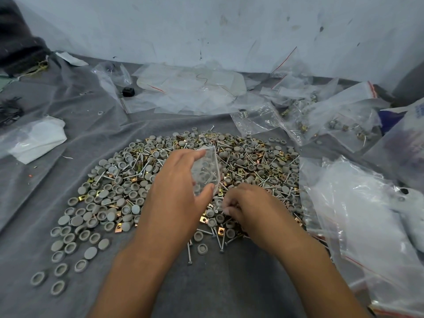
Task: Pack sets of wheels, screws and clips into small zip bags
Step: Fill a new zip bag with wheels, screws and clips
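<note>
Grey felt cloth (218, 283) covers the bench nearest me, and both of my forearms reach forward across it. My right hand (246, 206) sits low on the near edge of the mixed pile (142, 180), its fingers curled down among grey wheels, silver screws and brass clips; I cannot tell whether it has pinched a piece yet. Just left of it and slightly farther out, my left hand (176, 187) holds a small zip bag (206, 171) between thumb and fingertips. The bag stands on end, long axis running away from me, with a few parts showing dimly inside. I judge the coming move to be short: whatever the right hand picks travels up and left to the bag's mouth, which I cannot place for sure. Beyond and right of the hands lie filled bags (332, 115), with empty bags (190, 88) against the wall.
</note>
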Demonstrator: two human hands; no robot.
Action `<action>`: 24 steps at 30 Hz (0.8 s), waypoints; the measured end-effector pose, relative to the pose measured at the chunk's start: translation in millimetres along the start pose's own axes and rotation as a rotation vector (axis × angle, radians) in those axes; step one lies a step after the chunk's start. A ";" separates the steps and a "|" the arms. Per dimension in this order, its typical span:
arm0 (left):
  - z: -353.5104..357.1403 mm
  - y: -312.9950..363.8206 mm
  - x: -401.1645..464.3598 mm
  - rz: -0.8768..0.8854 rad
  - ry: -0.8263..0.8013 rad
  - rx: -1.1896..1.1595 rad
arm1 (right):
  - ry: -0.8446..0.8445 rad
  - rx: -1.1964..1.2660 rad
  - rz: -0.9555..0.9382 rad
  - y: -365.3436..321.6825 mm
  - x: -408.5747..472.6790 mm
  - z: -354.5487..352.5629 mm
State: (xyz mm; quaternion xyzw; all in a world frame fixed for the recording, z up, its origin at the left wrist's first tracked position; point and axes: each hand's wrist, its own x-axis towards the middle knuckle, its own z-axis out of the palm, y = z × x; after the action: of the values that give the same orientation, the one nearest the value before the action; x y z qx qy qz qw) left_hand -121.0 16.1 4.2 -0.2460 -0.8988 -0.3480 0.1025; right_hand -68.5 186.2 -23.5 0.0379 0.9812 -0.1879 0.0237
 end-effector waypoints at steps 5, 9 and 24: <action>-0.6 0.3 0.3 0.003 0.003 0.004 | 0.130 0.173 0.085 15.0 2.8 -11.5; -0.3 1.5 -0.4 0.005 0.007 -0.004 | 0.053 0.041 0.033 17.6 0.7 -8.4; -1.4 2.1 -0.8 0.002 0.000 -0.013 | 0.089 0.185 0.002 11.8 9.3 -7.2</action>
State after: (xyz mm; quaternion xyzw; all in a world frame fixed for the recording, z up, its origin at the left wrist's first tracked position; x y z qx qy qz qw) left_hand -119.2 16.2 6.2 -0.2472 -0.8963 -0.3539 0.1013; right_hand -77.0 200.5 -21.7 0.0491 0.9597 -0.2758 -0.0233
